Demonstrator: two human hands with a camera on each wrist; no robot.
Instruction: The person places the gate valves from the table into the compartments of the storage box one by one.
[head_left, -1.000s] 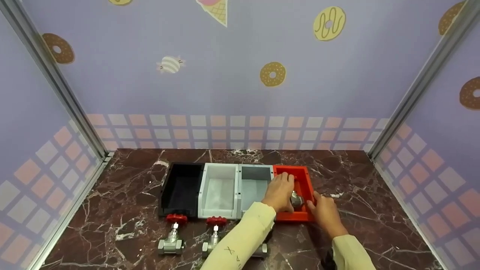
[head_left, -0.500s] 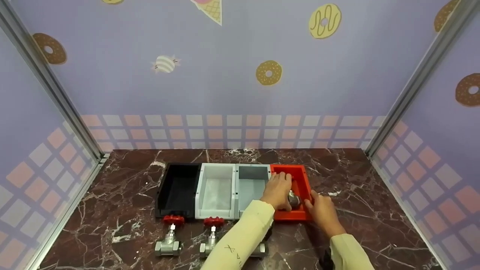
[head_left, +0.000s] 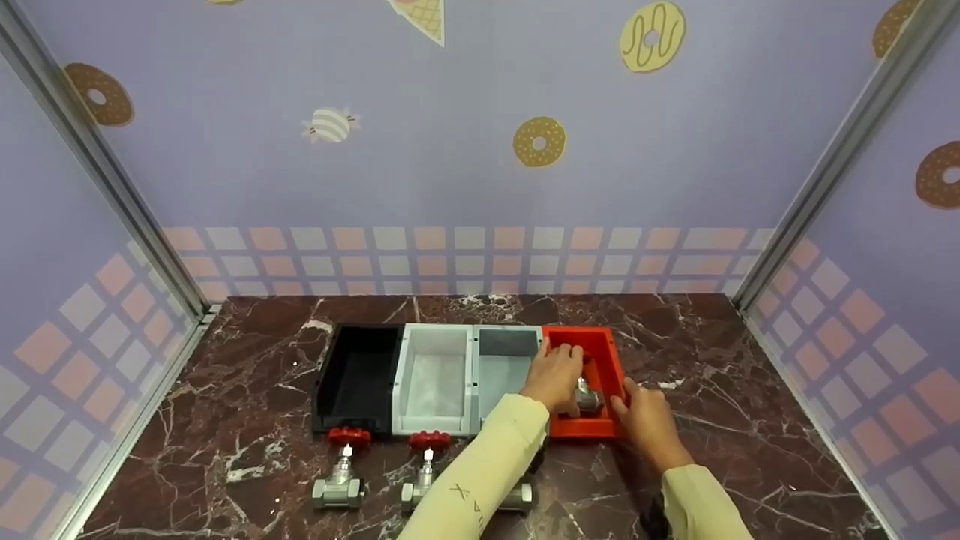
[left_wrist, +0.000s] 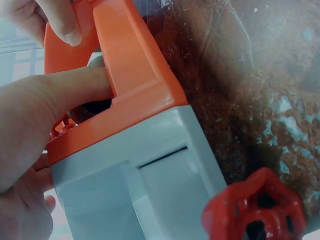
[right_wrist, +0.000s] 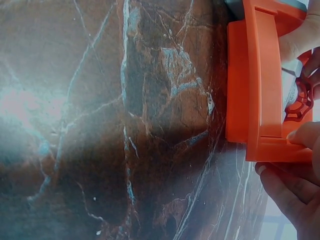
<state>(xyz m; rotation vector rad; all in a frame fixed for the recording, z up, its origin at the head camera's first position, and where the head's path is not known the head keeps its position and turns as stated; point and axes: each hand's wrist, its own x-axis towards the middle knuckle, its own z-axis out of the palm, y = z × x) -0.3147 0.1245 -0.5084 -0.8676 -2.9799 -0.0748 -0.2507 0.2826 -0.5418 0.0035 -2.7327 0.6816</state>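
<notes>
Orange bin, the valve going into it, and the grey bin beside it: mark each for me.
orange bin (head_left: pixel 606 360), head view, on its right wall.
valve (head_left: pixel 587 397), head view, on its metal body between the two hands.
grey bin (head_left: pixel 504 371), head view, on its bare floor.

The worktop (head_left: pixel 247 420) was viewed from above and in front by the head camera, looking forward and down. The red bin (head_left: pixel 604 367) was seen very close by both wrist cameras, its rim (left_wrist: pixel 135 65) (right_wrist: pixel 260 90) shared by all three views.
</notes>
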